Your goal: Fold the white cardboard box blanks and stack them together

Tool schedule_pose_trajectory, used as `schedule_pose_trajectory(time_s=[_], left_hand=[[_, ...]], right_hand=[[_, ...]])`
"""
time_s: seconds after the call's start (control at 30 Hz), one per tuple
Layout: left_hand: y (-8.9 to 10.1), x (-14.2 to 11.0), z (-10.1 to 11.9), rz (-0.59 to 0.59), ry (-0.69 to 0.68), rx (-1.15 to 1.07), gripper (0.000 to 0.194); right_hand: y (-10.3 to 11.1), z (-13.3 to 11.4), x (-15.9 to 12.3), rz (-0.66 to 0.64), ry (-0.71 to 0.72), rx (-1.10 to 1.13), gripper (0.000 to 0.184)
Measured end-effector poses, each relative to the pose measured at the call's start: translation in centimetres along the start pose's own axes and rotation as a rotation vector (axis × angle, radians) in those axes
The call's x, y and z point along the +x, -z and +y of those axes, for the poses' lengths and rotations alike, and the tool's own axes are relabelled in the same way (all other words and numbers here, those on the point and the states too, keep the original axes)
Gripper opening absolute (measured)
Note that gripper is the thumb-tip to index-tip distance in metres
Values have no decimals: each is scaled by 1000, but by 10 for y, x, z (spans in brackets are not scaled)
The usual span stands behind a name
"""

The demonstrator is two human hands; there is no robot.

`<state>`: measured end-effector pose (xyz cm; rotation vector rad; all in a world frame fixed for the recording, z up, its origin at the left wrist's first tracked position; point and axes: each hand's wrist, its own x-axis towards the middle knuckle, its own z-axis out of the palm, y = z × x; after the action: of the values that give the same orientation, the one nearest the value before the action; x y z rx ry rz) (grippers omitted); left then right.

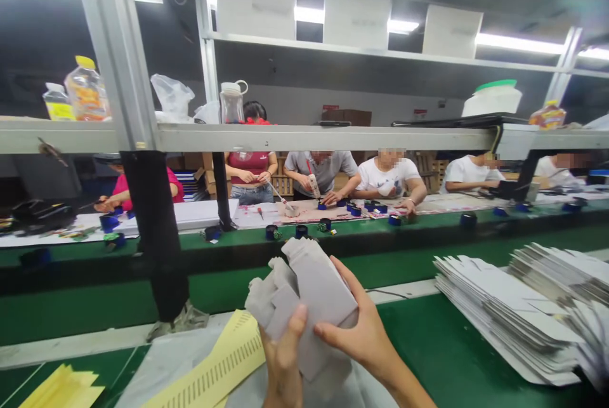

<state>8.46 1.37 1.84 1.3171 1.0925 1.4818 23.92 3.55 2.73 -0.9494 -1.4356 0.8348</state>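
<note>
In the middle foreground I hold a small grey-white cardboard box [321,287] with flaps standing up at its far end. My left hand [284,351] grips it from below and the left, thumb lying across the front. On the other side my right hand [364,329] is wrapped round the right edge, its thumb pressing the face. More grey-white flaps show beside the left thumb; whether they belong to the same box, I cannot tell. Beneath the hands lie a pale sheet [176,357] and a yellow strip [216,363] printed with a row of short dark marks.
Stacks of flat white cardboard [499,319] lie at the right. Yellow sheets [64,389] are at the lower left. A black-wrapped post [159,236] rises left of me. Across the green conveyor [394,256], carrying dark blue round parts [301,231], several people work.
</note>
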Motion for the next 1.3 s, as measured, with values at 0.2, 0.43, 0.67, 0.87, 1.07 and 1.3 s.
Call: schedule_pose_trajectory(time_s=[0.2, 0.43, 0.67, 0.87, 1.07, 1.3], left_hand=[[0, 3, 20, 70, -60, -359, 93], [3, 13, -13, -114, 27, -463, 66], [50, 53, 7, -265, -28, -276, 69], [18, 25, -2, -367, -62, 125, 45], [1, 15, -20, -169, -28, 102, 48], [-4, 16, -16, -198, 81, 125, 33]], right_hand=[[-7, -11, -7, -85, -86, 47, 88], [20, -51, 4, -173, -43, -199, 73], [50, -47, -1, -406, -59, -859, 72], [28, -23, -12, -527, -44, -1077, 82], [32, -23, -11, -547, 10, -1101, 94], [38, -10, -20, -514, 126, -1021, 82]])
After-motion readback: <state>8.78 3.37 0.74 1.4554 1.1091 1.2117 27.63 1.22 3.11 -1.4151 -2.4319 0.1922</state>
